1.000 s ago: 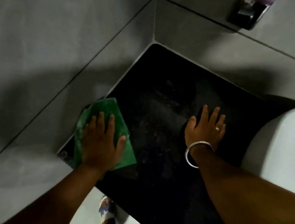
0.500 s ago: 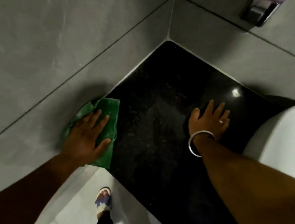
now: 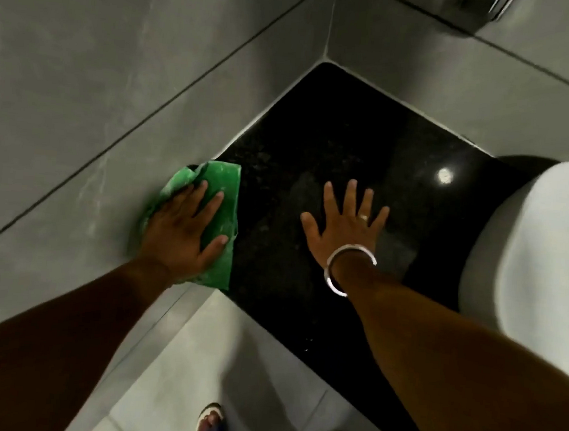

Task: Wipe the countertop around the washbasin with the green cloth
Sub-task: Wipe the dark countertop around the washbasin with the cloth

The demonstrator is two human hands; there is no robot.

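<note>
The green cloth (image 3: pixel 223 189) lies on the left edge of the black speckled countertop (image 3: pixel 345 128), bunched against the grey side wall. My left hand (image 3: pixel 185 230) presses flat on the cloth, fingers spread. My right hand (image 3: pixel 347 227) rests flat on the bare countertop with fingers apart, a ring on one finger and a silver bangle at the wrist. The white washbasin (image 3: pixel 540 258) stands on the countertop at the right, its drain just in view at the frame's edge.
Grey tiled walls (image 3: pixel 97 96) meet in a corner behind the countertop. A metal fixture (image 3: pixel 480 5) is mounted on the back wall at the top right. Below the counter's front edge are pale floor tiles (image 3: pixel 228 365) and my two sandalled feet (image 3: pixel 209 425).
My left hand has slid the cloth from the counter's front left toward the side wall, bunching it there. My right hand has spread its fingers and stayed on the counter.
</note>
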